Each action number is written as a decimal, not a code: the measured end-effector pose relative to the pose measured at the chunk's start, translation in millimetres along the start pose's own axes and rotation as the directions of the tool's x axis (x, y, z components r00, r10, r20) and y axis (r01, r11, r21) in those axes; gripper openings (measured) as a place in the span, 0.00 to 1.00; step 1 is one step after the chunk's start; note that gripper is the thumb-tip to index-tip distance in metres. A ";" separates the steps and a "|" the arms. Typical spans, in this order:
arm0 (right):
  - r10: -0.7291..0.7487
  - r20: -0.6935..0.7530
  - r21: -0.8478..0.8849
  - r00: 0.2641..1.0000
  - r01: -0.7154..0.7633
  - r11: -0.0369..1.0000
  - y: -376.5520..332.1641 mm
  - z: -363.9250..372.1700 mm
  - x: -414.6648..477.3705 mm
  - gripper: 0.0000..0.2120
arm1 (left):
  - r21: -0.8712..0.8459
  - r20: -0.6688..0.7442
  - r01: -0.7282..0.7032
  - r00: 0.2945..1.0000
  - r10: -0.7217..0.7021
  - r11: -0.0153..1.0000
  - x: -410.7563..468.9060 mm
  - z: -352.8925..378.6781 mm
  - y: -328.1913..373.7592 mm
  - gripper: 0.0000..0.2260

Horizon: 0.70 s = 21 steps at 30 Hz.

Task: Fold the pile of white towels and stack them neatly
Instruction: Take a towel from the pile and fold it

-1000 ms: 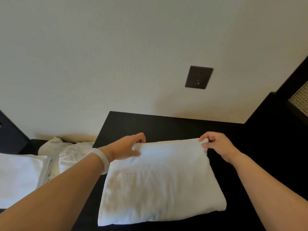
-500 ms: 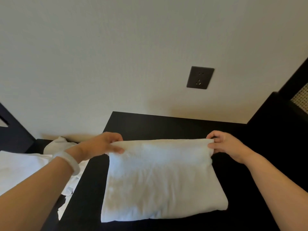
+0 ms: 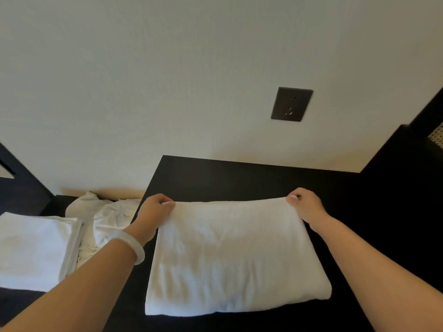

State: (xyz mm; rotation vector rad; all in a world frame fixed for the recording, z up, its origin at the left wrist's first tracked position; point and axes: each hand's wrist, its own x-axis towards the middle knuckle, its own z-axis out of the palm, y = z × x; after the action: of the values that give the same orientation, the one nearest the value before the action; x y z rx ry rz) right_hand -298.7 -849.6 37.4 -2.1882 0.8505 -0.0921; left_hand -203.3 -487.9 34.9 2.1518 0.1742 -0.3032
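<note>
**Folded towel held by its far corners on a black table**

A black tabletop point(image 3: 239, 178) fills the lower middle of the view and is set against a pale wall point(image 3: 167, 68). Nearest the camera, two bare forearms are stretched forward over it. The left wrist is ringed by a translucent white bangle point(image 3: 135, 248). Between the arms a folded white towel point(image 3: 230, 257) is laid on the tabletop, with its thick, rounded fold toward the camera. Its far left corner is pinched by the left hand point(image 3: 153, 212), whose fingers are curled round the cloth. Its far right corner is gripped in the same way by the right hand point(image 3: 305, 207), the fingertips tucked over the hem. The far edge is drawn fairly straight between the two hands. Whether that edge is lifted clear of the table cannot be told.

To the left, on a lower dark surface point(image 3: 19, 305), a stack of folded white towels point(image 3: 33, 248) is laid flat with its edges squared. Just beside and beyond it, a heap of crumpled white towels point(image 3: 107, 219) is piled near the foot of the wall, close to the table's left edge.

Farther back, a dark square socket point(image 3: 291, 104) is mounted on the wall, above the right hand. At the far right, a tall dark cabinet point(image 3: 407, 178) is set beside the table, and a small patch of woven panel point(image 3: 439, 137) is seen at the frame's edge.
</note>
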 end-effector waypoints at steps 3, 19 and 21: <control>0.012 -0.097 0.022 0.995 -0.010 1.000 4.4 4.5 3.0 0.04 | 0.071 -0.091 -0.048 0.994 0.054 0.996 1.8 6.2 1.6 0.05; 0.124 -0.032 0.082 0.992 -0.121 0.989 25.5 10.0 20.4 0.06 | 0.154 -0.090 -0.207 0.971 0.223 0.966 25.5 35.7 1.0 0.06; 0.165 -0.106 0.142 0.980 -0.150 0.979 24.4 6.8 26.0 0.10 | 0.207 -0.065 -0.222 0.969 0.240 0.953 35.7 36.9 14.5 0.06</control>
State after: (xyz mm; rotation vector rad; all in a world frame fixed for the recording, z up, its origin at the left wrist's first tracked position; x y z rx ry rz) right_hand -289.7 -872.6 10.9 -1.9989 1.0511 -0.1958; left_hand -171.1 -526.2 16.3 2.3580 -0.0612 -0.0908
